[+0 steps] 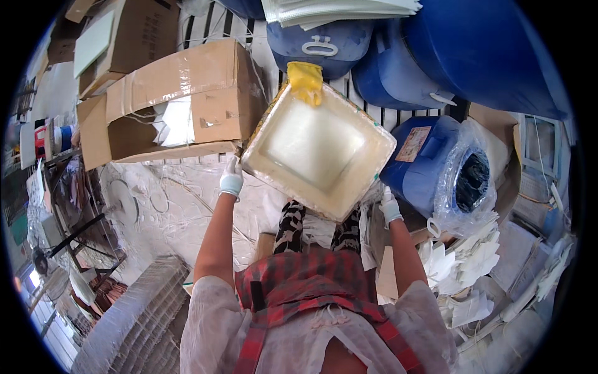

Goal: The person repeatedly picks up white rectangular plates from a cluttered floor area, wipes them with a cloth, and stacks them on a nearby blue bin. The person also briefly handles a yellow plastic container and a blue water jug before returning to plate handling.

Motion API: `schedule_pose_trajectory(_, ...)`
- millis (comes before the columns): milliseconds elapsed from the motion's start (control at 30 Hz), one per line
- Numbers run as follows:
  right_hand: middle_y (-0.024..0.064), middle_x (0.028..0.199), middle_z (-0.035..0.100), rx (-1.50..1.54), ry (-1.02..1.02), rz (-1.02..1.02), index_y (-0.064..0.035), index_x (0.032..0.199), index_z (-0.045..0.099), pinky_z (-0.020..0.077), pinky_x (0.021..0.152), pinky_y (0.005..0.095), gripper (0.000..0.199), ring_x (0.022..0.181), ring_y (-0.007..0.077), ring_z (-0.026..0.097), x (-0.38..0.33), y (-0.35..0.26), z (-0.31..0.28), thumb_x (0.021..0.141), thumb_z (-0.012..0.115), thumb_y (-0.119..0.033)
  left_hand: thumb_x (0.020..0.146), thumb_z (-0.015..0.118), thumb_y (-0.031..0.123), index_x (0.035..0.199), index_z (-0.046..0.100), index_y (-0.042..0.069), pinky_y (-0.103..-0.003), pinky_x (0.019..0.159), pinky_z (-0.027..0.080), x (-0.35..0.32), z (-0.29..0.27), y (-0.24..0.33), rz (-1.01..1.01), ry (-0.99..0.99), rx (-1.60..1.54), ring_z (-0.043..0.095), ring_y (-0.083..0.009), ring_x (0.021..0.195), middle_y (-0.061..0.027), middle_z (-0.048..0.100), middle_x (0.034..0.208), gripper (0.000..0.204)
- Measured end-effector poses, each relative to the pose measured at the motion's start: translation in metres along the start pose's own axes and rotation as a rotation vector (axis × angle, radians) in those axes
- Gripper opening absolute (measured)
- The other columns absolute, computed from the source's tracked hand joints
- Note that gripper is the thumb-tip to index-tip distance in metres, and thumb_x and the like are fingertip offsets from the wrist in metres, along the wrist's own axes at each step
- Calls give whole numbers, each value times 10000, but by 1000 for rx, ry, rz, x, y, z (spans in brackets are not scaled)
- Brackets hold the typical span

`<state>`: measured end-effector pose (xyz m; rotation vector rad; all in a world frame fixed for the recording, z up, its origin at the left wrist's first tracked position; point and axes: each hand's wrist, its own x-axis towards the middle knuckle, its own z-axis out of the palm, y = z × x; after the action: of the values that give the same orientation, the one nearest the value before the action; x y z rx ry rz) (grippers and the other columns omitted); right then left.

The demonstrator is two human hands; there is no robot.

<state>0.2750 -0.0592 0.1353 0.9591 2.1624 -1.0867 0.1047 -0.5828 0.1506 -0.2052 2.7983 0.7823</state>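
Observation:
A squarish white foam box (254,151) sits in front of me, turned so that one corner points toward me. Its inside is yellowish and holds what looks like a clear, shiny liquid. White-gloved, my left hand (231,179) grips the box at its left corner. My right hand (391,207), gloved too, is at the lower right side, its fingers partly hidden by the box edge and the blue drum beside it. Draped over the far corner of the rim is a yellow rubber glove (306,81).
An open cardboard box (215,106) with white pieces inside stands at the left. Blue plastic drums (414,165) crowd the right and far side, one wrapped in clear plastic. White sheets (336,11) lie on a far drum. White petal-shaped pieces (464,262) are piled at the right.

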Motion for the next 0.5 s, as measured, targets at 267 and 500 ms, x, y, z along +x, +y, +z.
schedule_pose_trajectory(267,131,1177,522,993,-57,467,-76,1180,482,330,956,422,796,1114,319,436,45,-48,32,778,314,-743,902,362,481,1175,525,81,-479,779,443,23,29,-2,-347,-229,-146,549,-441,931,-270,582,1010,511)
schedule_pose_trajectory(500,152,1023,607,946,141,420,-5,1088,569,450,820,413,820,945,283,575,97,11,28,805,287,-721,912,410,419,1195,501,21,-456,786,444,6,27,46,-312,-150,-210,543,-438,951,-283,568,1028,497)
